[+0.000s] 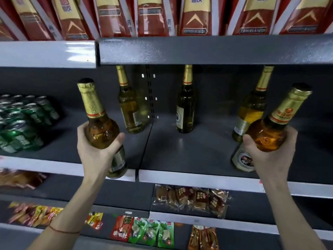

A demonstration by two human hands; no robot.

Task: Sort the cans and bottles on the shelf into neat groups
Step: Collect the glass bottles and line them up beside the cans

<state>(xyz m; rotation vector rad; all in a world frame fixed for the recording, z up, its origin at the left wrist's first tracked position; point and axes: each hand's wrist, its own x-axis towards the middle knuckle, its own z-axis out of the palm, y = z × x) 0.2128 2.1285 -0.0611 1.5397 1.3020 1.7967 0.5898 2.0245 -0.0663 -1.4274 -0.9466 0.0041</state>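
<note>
Two glass bottles held before the dark metal shelf (198,150).
Left hand (93,150) fingers wrap the left amber bottle (102,130); right hand (270,152) clamps the right amber bottle (270,134), both with crinkled gold-foil necks.

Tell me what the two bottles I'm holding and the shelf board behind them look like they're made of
Left bottle and right bottle: probably amber glass, glossy, see-through with sharp highlights. Their necks carry crinkled gold foil; the labels look like paper. Shelf board: likely painted metal, dark grey with a dull speckled sheen.
</note>
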